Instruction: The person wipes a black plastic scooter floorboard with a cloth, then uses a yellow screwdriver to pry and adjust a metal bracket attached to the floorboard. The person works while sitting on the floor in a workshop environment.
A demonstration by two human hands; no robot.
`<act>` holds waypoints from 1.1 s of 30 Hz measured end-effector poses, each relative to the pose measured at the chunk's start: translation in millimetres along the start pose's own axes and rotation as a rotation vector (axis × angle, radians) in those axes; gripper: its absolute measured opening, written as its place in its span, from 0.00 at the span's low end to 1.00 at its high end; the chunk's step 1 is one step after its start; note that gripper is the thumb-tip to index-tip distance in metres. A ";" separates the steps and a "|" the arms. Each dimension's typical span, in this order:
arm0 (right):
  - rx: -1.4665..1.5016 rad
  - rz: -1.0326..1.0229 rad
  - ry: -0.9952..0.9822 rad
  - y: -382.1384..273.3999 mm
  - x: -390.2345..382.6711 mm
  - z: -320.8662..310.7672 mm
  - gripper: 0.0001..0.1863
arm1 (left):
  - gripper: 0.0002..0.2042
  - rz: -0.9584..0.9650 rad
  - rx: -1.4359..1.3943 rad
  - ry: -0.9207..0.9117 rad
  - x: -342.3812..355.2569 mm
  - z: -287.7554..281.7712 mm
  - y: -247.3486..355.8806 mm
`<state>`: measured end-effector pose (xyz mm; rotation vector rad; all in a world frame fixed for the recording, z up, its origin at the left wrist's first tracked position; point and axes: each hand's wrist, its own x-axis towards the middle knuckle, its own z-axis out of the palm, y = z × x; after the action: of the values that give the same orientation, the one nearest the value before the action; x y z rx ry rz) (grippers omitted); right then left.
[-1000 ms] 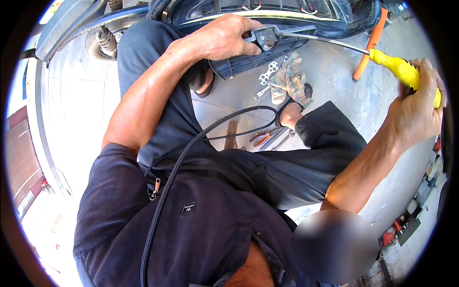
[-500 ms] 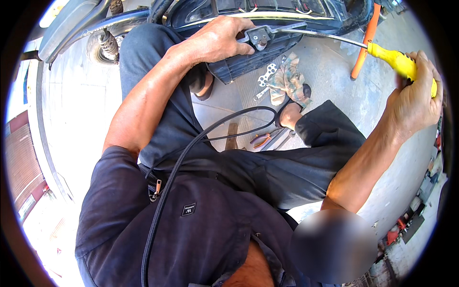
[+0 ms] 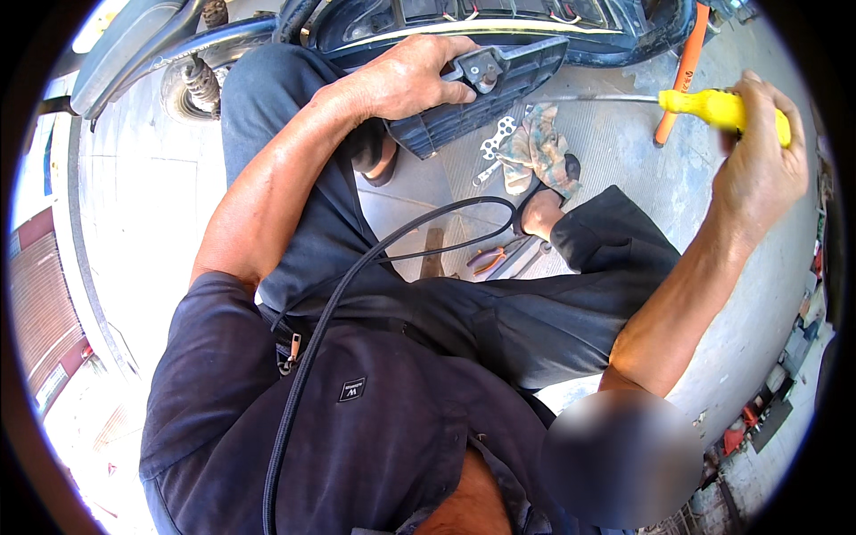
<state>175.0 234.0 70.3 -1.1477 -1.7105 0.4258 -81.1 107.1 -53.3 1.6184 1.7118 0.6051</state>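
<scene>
Over floor (image 3: 637,165): R hand (image 3: 760,169) w/ 1 yel. screwdriver (image 3: 700,107).

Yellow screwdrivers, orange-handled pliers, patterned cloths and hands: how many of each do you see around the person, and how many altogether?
Yellow screwdriver: 1
Orange-handled pliers: 1 pair
Patterned cloth: 1
Hands, left hand and right hand: 2
Total: 5

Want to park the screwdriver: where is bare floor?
Bare floor lies between the cloth and right forearm, below the orange bar; also left of the left leg, below the wheel. Crowded around the right foot: cloth, holed wrench, pliers.
</scene>
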 end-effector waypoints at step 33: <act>0.035 0.021 0.007 4.7 -5.3 10.1 0.17 | 0.20 0.022 0.083 0.078 1.4 -7.1 0.2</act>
<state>168.8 234.1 59.6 -1.1414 -1.6800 0.4618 -86.3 109.4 -48.8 1.6931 1.7993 0.6231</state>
